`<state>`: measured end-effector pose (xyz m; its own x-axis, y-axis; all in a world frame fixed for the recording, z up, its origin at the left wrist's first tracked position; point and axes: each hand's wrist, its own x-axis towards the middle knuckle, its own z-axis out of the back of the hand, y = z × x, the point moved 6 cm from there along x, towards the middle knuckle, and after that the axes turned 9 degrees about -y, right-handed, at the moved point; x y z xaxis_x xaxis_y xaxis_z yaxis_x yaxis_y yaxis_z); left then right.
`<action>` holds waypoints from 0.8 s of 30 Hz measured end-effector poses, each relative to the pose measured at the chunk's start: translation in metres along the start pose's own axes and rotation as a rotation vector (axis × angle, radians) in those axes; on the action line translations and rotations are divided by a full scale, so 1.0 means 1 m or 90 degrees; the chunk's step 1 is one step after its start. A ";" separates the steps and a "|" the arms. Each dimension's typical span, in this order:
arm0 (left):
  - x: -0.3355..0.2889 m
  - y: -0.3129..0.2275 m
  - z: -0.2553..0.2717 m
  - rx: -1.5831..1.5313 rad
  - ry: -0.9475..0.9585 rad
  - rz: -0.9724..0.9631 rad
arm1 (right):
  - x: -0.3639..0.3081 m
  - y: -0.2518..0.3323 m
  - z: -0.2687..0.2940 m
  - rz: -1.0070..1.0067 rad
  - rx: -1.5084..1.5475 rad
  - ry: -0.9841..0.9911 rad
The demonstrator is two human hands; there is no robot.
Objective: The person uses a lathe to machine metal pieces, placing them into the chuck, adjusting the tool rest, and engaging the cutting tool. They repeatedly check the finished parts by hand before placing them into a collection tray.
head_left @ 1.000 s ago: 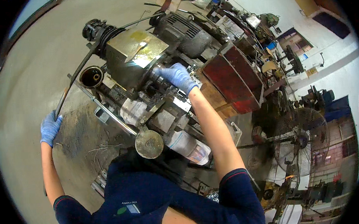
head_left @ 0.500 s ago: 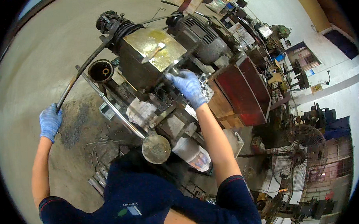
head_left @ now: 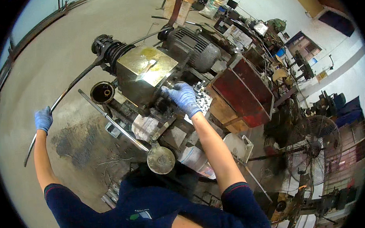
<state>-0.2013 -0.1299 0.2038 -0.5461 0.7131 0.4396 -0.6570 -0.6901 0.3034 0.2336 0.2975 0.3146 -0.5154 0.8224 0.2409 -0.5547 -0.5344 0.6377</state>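
Observation:
My left hand [head_left: 44, 119], in a blue knit glove, is wrapped round a long metal bar [head_left: 76, 81]. The bar runs from the pulley end [head_left: 114, 56] of a greasy machine down to the left, its end showing past my hand. My right hand [head_left: 183, 98], gloved likewise, is closed at the machine's front, just below the corner of its box-shaped housing [head_left: 128, 81]. Its fingertips meet a part hidden beneath them, close to a shiny round piece. On the housing's oily, brassy top plate [head_left: 164, 59] lies a small tool [head_left: 150, 66], partly lost in glare.
A dark metal cup [head_left: 102, 93] and a shiny rod [head_left: 122, 127] stand left of the machine; a round metal disc [head_left: 161, 159] is nearest me. An electric motor [head_left: 196, 46] sits behind. To the right are a red-sided box [head_left: 244, 93] and a large fan [head_left: 314, 149].
The view has shifted. My left hand has risen with the bar, and a length of bar now shows beyond it. My right hand stays at the machine's front, slightly lower against the housing.

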 end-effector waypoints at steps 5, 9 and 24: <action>-0.016 -0.019 0.016 -0.059 -0.088 -0.043 | -0.010 0.000 0.014 -0.027 -0.003 0.037; -0.001 0.031 -0.031 -0.035 -0.093 -0.050 | -0.011 0.005 0.016 -0.045 0.004 0.023; 0.087 -0.250 0.238 -0.694 -0.156 0.019 | -0.154 -0.036 0.143 -0.024 0.057 -0.162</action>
<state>0.0390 0.0755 0.3669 -0.5309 0.5721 0.6252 -0.8152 -0.1431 -0.5612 0.4264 0.2178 0.3585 -0.3087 0.8699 0.3847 -0.5051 -0.4927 0.7086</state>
